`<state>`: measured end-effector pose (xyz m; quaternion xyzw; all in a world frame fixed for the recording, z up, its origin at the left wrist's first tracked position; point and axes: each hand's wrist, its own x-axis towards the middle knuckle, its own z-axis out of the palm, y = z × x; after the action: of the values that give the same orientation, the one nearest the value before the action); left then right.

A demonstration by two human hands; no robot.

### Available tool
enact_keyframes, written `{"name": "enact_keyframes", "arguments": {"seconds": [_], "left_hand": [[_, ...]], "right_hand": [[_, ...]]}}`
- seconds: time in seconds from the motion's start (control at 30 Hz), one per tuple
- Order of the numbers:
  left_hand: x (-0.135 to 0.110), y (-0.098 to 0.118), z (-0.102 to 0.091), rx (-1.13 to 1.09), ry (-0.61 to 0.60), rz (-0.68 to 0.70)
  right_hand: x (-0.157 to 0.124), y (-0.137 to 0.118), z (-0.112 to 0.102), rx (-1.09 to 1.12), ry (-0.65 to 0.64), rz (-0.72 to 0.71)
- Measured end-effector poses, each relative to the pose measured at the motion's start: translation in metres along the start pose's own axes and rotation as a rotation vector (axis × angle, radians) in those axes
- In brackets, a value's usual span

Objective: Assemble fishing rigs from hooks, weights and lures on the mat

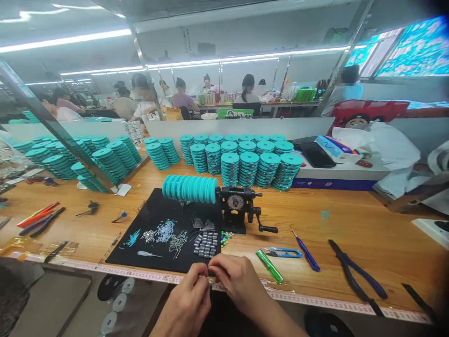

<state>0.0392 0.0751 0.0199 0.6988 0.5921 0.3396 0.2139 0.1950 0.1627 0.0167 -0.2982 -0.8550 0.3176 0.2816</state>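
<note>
My left hand [191,299] and my right hand [235,280] meet at the table's front edge, fingertips pinched close together. Whatever lies between them is too small to make out. Just beyond is a black mat [140,250] with grey cylinders [206,244], pale clear bits [165,230], small metal pieces [148,236], pins [178,243], turquoise slivers [132,238] and a small white-handled pick [149,254]. Behind it, a hand-cranked winder [235,206] carries a row of turquoise spools [189,189]. Small coloured beads [227,238] lie beside the mat.
Stacks of turquoise spools [249,168] line the back. To the right lie a green tube [269,267], blue thread snips [282,252], a blue screwdriver [307,251] and long pliers [358,271]. A metal post [75,147] slants down at left. Several people sit beyond the partition.
</note>
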Motion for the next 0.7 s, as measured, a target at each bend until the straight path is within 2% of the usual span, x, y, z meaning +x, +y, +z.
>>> {"name": "enact_keyframes", "arguments": {"seconds": [0.1,0.2,0.27,0.33,0.4,0.47,0.57,0.63,0.7], "left_hand": [[-0.002,-0.006,0.005,0.100,-0.104,0.153],[-0.002,-0.005,0.006,0.133,-0.113,0.151],[0.001,0.000,0.004,0.079,-0.069,0.032],[0.004,0.005,-0.001,-0.078,-0.063,-0.156],[0.008,0.008,-0.005,-0.352,-0.104,-0.359],[0.011,0.008,-0.009,-0.658,-0.167,-0.530],[0.011,0.004,-0.010,-0.927,-0.235,-0.654],[0.010,0.003,-0.008,-0.983,-0.239,-0.660],[0.010,0.003,-0.007,-0.984,-0.226,-0.630]], "right_hand": [[0.009,0.000,-0.001,-0.068,-0.047,0.044],[0.016,-0.003,-0.003,-0.102,-0.053,0.070],[0.013,-0.008,-0.006,-0.082,0.025,0.089],[0.003,-0.014,-0.010,-0.030,0.174,0.121],[-0.015,-0.020,-0.013,0.043,0.301,0.182],[-0.035,-0.025,-0.010,0.129,0.305,0.267],[-0.058,-0.027,0.009,0.410,0.142,0.436],[-0.064,-0.028,0.026,0.754,0.034,0.538],[-0.062,-0.028,0.040,1.099,-0.023,0.590]]}}
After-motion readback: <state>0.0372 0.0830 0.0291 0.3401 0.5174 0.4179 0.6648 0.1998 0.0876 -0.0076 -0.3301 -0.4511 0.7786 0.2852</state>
